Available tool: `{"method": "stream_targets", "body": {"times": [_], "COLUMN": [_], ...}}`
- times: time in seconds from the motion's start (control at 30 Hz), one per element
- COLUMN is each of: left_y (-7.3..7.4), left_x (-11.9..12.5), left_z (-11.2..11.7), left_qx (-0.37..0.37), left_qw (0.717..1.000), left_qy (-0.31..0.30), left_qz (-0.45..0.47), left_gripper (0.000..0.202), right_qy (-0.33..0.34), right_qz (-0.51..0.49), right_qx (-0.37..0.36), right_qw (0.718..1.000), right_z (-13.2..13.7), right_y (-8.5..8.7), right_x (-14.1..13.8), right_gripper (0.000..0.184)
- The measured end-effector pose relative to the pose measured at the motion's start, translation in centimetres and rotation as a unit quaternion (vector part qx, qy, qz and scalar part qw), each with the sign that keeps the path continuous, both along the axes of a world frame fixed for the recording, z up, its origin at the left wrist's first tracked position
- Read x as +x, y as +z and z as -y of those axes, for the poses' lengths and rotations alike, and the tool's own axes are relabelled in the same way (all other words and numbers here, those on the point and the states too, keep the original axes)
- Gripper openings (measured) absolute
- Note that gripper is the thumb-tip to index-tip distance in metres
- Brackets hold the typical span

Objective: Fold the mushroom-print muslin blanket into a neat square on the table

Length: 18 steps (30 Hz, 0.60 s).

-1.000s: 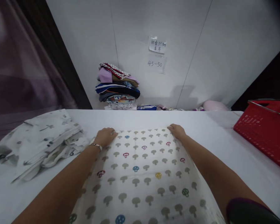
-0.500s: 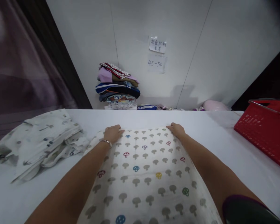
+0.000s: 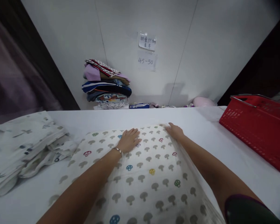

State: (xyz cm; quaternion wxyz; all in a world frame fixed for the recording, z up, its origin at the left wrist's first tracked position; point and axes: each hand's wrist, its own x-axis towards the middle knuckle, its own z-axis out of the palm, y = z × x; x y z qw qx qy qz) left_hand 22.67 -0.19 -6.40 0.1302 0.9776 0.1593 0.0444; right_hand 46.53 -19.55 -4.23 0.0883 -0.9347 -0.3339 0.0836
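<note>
White cotton printed with small mushrooms, the cloth (image 3: 140,174) lies spread across the middle of the table (image 3: 200,121), reaching from the near edge towards the far one. The left hand (image 3: 130,140) rests palm down on it near its far edge, fingers straight and together, gripping nothing; lying flat like this, it seems to press the fabric smooth against the table. A thin bracelet (image 3: 118,150) sits on that wrist. The right hand (image 3: 175,131) is at the cloth's far right corner, fingers bent down over the hem; whether it pinches the hem or only weighs on it cannot be told. Both forearms lie over the cloth, which likely keeps it from sliding.

Counted: one mushroom cloth, two hands, one bracelet. One loose heap (image 3: 21,146) of pale printed fabric lies at the left edge, just beside the cloth. One red basket (image 3: 259,124) stands at the right edge, well apart. Beyond the far edge one stack (image 3: 106,88) of folded garments leans against the wall, and two paper notes (image 3: 147,42) hang above it.
</note>
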Motion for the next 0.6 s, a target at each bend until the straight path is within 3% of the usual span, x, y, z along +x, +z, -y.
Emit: {"method": "stream_targets", "body": {"times": [0.2, 0.37, 0.6], "left_y": [0.7, 0.6, 0.1], "left_x": [1.8, 4.6, 5.5], "left_z": [2.3, 4.7, 4.9], "left_qx": [0.012, 0.017, 0.014], "left_qw": [0.999, 0.999, 1.000], "left_qy": [-0.027, -0.038, -0.006], "left_qz": [0.013, 0.012, 0.007], "left_gripper": [0.056, 0.058, 0.058], "right_qy": [-0.018, -0.042, -0.043], "right_qz": [0.013, 0.029, 0.021], "right_qx": [-0.002, -0.011, 0.002], "right_qw": [1.000, 0.999, 0.999], "right_z": [4.6, 4.8, 4.5], "right_y": [-0.2, -0.3, -0.6], "right_x": [-2.6, -3.7, -2.2], "right_gripper": [0.061, 0.053, 0.038]}}
